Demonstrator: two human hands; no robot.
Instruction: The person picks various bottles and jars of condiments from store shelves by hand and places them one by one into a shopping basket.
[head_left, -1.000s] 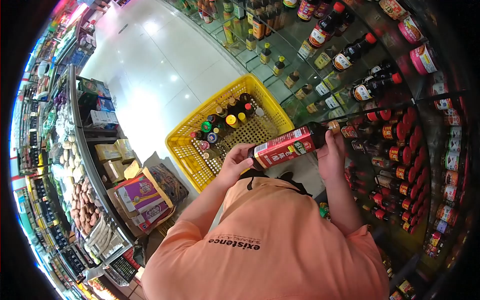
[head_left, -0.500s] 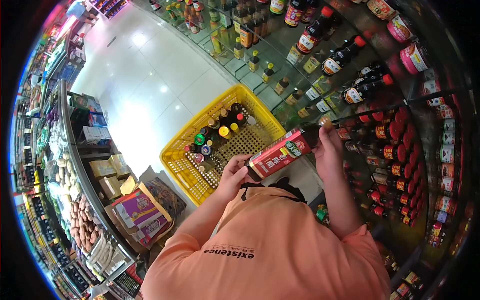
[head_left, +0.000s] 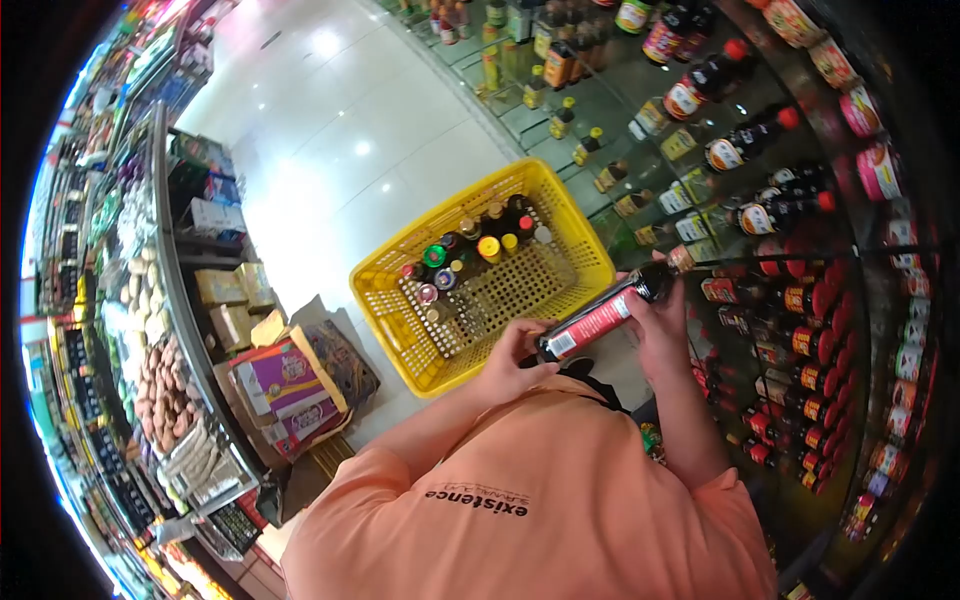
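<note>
A dark vinegar bottle [head_left: 598, 316] with a red label lies tilted across the front of my body. My left hand [head_left: 514, 362] is closed around its base. Near the neck, the fingers of my right hand [head_left: 660, 322] wrap the bottle, and its cap points up to the right. A side of the label with small print and a white patch faces up. Just beyond my hands is a yellow plastic basket [head_left: 388, 345], with several bottles [head_left: 488, 248] standing together inside it, their caps coloured green, yellow, red and white.
Glass shelves at right hold rows of dark sauce bottles [head_left: 745, 145] and red-lidded jars [head_left: 815, 340]. Left of me, cardboard boxes [head_left: 290, 385] sit beside a produce stand [head_left: 165, 400] with root vegetables. A tiled floor [head_left: 330, 120] runs along the aisle.
The vinegar bottle has been rolled, so its large-lettered front label has turned away and a small-print side shows. The view has shifted, with basket and shelves appearing further right.
</note>
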